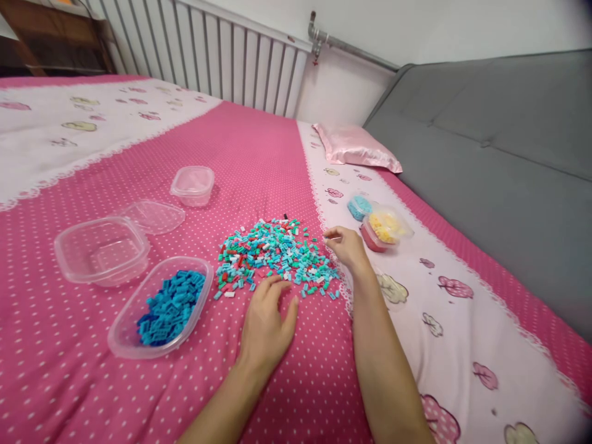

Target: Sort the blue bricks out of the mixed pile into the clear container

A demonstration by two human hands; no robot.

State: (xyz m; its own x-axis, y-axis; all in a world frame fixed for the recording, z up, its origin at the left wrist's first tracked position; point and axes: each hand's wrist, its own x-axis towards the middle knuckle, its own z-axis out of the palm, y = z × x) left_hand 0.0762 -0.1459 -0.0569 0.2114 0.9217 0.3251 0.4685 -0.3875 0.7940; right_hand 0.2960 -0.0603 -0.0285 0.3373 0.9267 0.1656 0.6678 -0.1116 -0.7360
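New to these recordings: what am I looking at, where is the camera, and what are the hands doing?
No machine here: these are one person's bare hands, filmed by a camera worn on the head, looking forward and down. The surface is a bed with a pink dotted sheet. In the middle lies a pile of small bricks, mostly teal. The left hand rests open beside it, holding nothing. The right hand is at the pile's right edge; its fingers seem to pinch one pale brick. To the left: a blue-brick tub, a big empty tub, a small empty tub and a lid. To the right: a yellow-filled tub and a blue-filled tub.
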